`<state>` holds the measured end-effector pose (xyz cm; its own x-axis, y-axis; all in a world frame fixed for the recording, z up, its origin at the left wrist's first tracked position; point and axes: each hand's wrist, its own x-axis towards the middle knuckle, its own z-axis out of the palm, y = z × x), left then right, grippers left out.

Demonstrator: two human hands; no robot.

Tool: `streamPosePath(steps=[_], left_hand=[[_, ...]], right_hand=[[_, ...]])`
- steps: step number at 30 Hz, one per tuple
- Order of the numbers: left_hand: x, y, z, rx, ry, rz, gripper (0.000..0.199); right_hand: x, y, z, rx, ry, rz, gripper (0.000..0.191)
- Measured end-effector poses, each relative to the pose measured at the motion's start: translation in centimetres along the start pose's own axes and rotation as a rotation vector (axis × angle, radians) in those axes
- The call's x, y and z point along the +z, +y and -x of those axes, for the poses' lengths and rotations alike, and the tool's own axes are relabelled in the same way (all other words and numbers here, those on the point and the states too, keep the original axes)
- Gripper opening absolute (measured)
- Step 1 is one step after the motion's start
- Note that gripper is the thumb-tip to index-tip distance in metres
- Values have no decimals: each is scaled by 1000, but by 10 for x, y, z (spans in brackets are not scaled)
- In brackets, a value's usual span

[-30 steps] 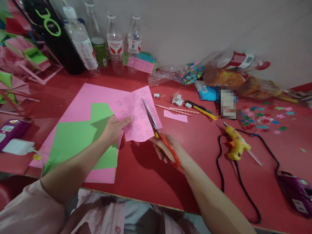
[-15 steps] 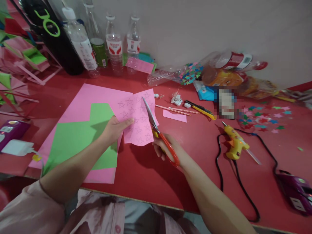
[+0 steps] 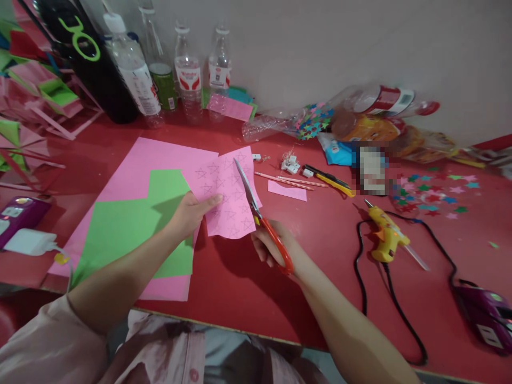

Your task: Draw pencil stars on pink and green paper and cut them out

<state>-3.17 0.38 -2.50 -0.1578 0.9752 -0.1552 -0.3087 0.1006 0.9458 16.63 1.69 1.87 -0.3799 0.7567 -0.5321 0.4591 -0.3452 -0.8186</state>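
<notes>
My left hand pinches the left edge of a pink sheet of paper with several stars drawn on it, thumb on top. Red-handled scissors are gripped in my right hand, the blades pointing away from me across the right part of the sheet. The blades look nearly closed on the paper, and one of them is partly hidden. Beneath my left forearm lie a green sheet and a larger pink sheet.
Right of my hands lie a yellow glue gun with its cord, a utility knife, striped straws and loose paper stars. Bottles line the wall. Purple power boxes sit at both sides.
The scissor handles have drawn closer together, closing the blades further. The pink star sheet has shifted slightly right with my left hand.
</notes>
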Motion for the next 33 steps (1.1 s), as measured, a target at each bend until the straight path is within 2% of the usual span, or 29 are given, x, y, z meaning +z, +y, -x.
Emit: streamPosePath(steps=[5, 11, 15, 19, 24, 33], left_hand=[[0, 2, -1, 11, -3, 13, 34], [-1, 4, 1, -92, -88, -24, 32], [-1, 3, 1, -91, -93, -33, 30], [1, 0, 0, -100, -91, 4, 28], [4, -3, -2, -156, -63, 86, 30], [7, 2, -1, -182, -57, 104, 30]], right_hand=[[-2, 0, -2, -2, -3, 7, 28], [-4, 4, -5, -51, -16, -7, 32], [-4, 4, -4, -53, -23, -22, 28], [-1, 1, -2, -8, 3, -17, 26], [-1, -3, -3, 91, 19, 31, 36], [-3, -3, -2, 105, 30, 52, 39]])
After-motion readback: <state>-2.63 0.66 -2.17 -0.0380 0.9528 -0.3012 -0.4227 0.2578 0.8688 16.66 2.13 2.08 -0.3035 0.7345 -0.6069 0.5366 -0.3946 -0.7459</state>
